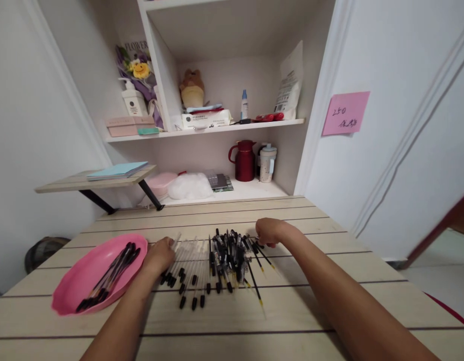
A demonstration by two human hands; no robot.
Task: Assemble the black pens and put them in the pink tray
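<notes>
Though most of the stock lies loose on the pale slatted wooden table (277, 311), a small share is already in the shallow pink oval plastic tray (72, 296) at the near left. It holds a bundle of black-capped pens (111, 275) lying slantwise, too overlapped to count, and nothing else.

The rest is out on the table just right of the tray. A row of clear plastic pen barrels with black tips (190, 276) is fanned side by side. Touching it is a denser heap of black pen parts (228, 253), and a few thin refills with yellow ends (255, 283) straggle off the heap's right edge. Judged by bulk, the minor part is trayed and the major part is not.

The left hand (160, 254) sits between the tray and the clear barrels, back up, fingers curled down onto the barrels' upper ends. One barrel pokes out past the knuckles, but the grip is hidden, so I cannot tell if it is held. The right hand (268, 231) is at the far right corner of the black heap, curled nearly closed with its fingertips tucked under. Cannot tell whether anything is pinched.

Farther back on the lower shelf:
- a low wooden riser on black brackets (66, 183) with a flat blue notebook (117, 170) on it
- a pink lidded box (160, 183)
- a white crumpled plastic bag (190, 186)
- a dark red jug (244, 160)
- a white lidded cup (267, 163)

No contents are visible in any of these. The upper shelf has a white pump bottle (133, 100) and a brown plush toy (192, 87). A pink sticky note (345, 113) is on the right wall.
</notes>
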